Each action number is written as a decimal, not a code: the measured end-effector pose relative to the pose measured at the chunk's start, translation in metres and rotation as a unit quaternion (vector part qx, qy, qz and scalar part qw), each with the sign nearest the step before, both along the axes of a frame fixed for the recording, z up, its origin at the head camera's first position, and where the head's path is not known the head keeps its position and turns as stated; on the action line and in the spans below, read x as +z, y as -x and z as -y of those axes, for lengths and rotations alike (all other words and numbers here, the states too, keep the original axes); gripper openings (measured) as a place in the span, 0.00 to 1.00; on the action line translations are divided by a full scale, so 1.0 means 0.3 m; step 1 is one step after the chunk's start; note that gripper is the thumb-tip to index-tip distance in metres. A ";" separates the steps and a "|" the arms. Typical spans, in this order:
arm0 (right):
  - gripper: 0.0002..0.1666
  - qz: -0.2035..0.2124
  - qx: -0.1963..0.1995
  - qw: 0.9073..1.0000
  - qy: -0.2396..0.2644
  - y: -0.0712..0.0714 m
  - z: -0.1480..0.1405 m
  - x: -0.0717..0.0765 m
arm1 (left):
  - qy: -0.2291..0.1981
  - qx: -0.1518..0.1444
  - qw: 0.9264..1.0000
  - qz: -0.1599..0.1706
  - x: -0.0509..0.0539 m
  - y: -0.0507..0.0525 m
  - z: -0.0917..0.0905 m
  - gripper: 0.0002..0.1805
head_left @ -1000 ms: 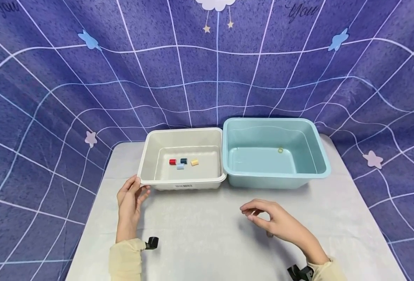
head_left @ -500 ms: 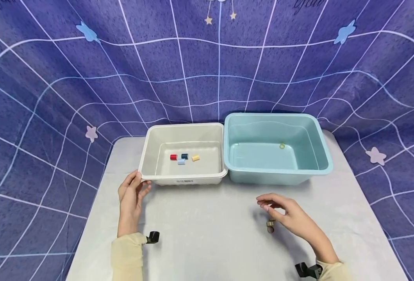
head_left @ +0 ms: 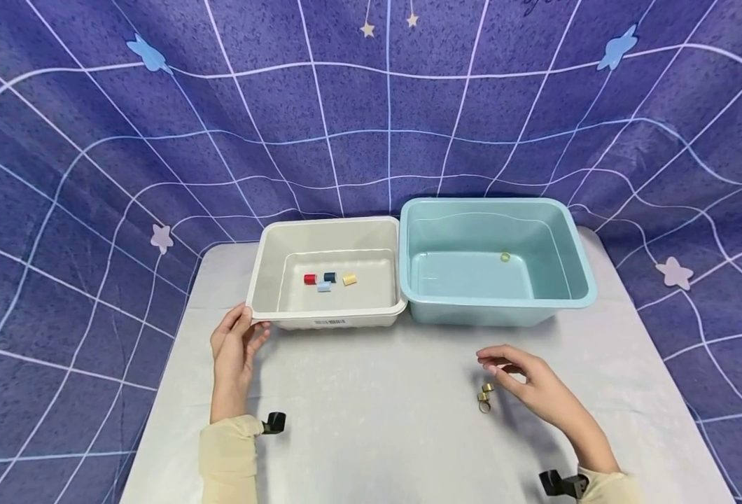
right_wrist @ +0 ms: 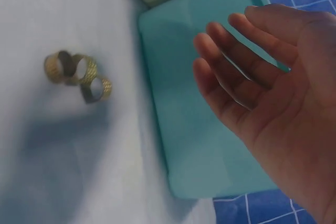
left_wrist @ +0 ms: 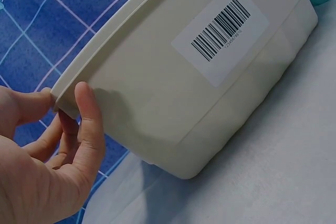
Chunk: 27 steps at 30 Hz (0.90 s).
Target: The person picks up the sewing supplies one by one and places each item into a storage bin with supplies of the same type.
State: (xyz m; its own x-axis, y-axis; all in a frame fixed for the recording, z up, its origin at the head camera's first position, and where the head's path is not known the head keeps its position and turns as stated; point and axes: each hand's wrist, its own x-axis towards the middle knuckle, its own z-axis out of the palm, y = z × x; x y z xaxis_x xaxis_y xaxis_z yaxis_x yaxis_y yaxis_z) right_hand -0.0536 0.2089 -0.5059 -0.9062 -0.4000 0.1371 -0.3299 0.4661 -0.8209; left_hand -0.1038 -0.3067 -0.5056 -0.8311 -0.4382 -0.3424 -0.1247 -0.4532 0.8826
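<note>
The right hand (head_left: 531, 385) has shifted toward 3 o'clock since the earlier frame, and three brass rings (head_left: 483, 397) that were mostly hidden below it now show in full on the table (head_left: 371, 427). The left hand (head_left: 232, 350) has stayed at its corner.

Reading the head view with 12 o'clock away from the person, what matters most, I judge, is how the right hand stands to those rings. They lie between 8 and 9 o'clock from the middle of that hand, close by its fingertips. Their short row runs roughly from 12 to 6 o'clock, and in the right wrist view they seem to touch one another. The right hand is much the nearer; the left is well apart, with the rings at about 3 o'clock from it.

The right hand's fingers are softly bent, the thumb apart from them, and nothing shows in its grasp. The left hand pinches the rim of the white bin (head_left: 327, 315) at its 8 o'clock corner.

The blue bin (head_left: 497, 303) stands at 12 o'clock from the rings, with one small ring (head_left: 505, 257) at about 2 o'clock from the middle of its floor. Four spools (head_left: 324, 286) lie inside the white bin.
</note>
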 end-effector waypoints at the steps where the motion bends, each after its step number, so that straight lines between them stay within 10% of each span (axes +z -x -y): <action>1: 0.16 0.004 -0.005 1.000 -0.003 -0.002 -0.003 -0.005 | 0.000 0.000 1.000 -0.001 0.000 0.000 0.000 0.18; 14: 0.16 0.010 -0.023 0.999 -0.034 -0.031 -0.033 -0.102 | -0.008 0.002 1.000 0.002 0.001 -0.002 0.001 0.15; 27: 0.17 0.122 -0.036 0.981 -0.149 -0.025 -0.036 -0.145 | 0.005 0.000 1.000 0.008 0.003 0.003 -0.002 0.16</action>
